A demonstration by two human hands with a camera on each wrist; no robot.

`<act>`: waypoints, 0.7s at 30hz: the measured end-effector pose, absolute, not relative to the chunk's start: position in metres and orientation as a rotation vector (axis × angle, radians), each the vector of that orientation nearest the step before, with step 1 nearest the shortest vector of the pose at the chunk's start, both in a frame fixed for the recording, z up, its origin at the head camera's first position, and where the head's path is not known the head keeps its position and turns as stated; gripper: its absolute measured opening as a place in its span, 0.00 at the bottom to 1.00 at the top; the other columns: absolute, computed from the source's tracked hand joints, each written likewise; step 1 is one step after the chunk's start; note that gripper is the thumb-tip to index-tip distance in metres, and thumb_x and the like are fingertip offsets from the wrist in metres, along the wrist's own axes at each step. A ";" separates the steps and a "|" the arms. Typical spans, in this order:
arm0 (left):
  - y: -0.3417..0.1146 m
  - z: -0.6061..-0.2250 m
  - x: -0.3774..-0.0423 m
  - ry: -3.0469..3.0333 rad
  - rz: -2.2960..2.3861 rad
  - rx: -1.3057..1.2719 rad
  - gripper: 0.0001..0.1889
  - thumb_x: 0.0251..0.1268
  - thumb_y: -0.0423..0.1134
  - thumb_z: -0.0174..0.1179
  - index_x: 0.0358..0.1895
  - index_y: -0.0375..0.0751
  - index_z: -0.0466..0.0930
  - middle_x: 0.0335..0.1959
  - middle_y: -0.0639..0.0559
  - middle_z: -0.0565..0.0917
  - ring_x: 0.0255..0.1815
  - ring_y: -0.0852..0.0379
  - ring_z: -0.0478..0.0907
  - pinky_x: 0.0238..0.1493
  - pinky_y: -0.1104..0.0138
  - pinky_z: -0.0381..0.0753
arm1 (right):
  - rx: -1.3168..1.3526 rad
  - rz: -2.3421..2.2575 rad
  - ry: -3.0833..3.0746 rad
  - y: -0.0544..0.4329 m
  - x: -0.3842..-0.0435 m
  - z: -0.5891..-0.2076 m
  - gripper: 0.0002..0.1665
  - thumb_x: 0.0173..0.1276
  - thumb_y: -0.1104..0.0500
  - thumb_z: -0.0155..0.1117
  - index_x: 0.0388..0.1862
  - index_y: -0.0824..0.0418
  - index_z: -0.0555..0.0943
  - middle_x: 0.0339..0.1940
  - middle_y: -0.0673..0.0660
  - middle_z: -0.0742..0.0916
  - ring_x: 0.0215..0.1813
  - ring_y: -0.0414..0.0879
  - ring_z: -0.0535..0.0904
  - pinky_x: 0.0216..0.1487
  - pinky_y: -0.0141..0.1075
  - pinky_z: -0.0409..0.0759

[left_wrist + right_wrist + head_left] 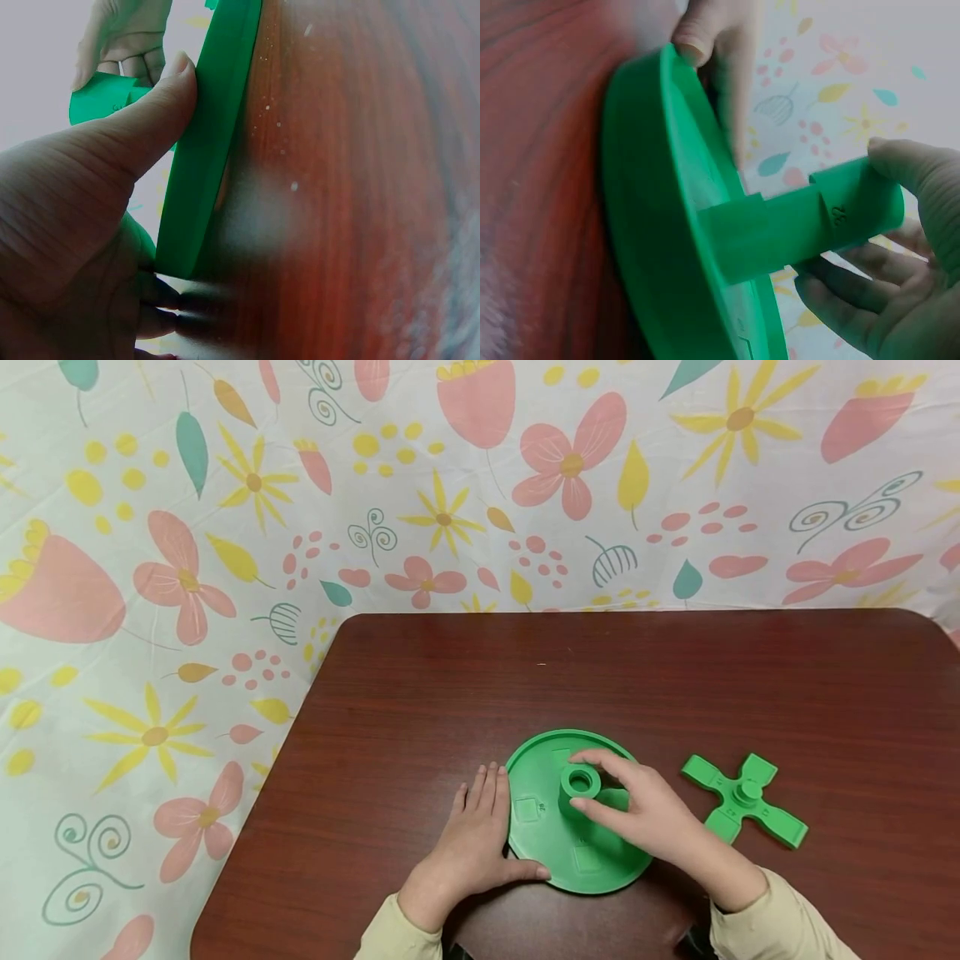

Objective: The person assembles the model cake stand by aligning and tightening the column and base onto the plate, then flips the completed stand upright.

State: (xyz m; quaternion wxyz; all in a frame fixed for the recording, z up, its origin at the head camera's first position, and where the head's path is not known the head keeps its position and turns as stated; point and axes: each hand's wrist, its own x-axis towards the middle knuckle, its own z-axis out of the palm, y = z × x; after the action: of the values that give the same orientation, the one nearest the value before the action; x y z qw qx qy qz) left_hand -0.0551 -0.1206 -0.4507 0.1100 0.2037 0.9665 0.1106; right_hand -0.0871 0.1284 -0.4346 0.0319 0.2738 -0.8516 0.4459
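Observation:
A round green tray (600, 872) with a raised rim lies on the table, and a green hollow post (735, 236) stands up from its middle. My right hand (648, 806) holds a green tube (862, 202) at the top of the post, thumb on one side and fingers on the other. The tube carries a small number mark and its round hole faces up. Along the tray's left rim rests my left hand (476, 839), fingers straight and thumb touching the front rim. A green cross-shaped piece (748, 793) with a central knob lies to the right of my right hand.
The dark wood-grain table (420, 685) has rounded far corners. Behind and left of it hangs a white cloth (480, 543) printed with flowers and leaves. Shallow square recesses mark the tray's floor.

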 end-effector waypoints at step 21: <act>-0.121 -0.450 -0.054 2.850 0.325 0.601 0.69 0.45 0.79 0.57 0.77 0.31 0.39 0.78 0.36 0.45 0.79 0.43 0.40 0.73 0.46 0.50 | 0.789 1.270 -2.616 0.125 -0.082 -0.432 0.36 0.64 0.55 0.70 0.69 0.51 0.68 0.61 0.48 0.79 0.57 0.44 0.78 0.52 0.42 0.78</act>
State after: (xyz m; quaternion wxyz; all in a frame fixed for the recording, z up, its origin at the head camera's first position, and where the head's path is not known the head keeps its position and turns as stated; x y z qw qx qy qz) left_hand -0.0544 -0.1207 -0.4501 0.1050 0.2041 0.9671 0.1102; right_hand -0.0823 0.1247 -0.4320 0.0642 0.2613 -0.8663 0.4208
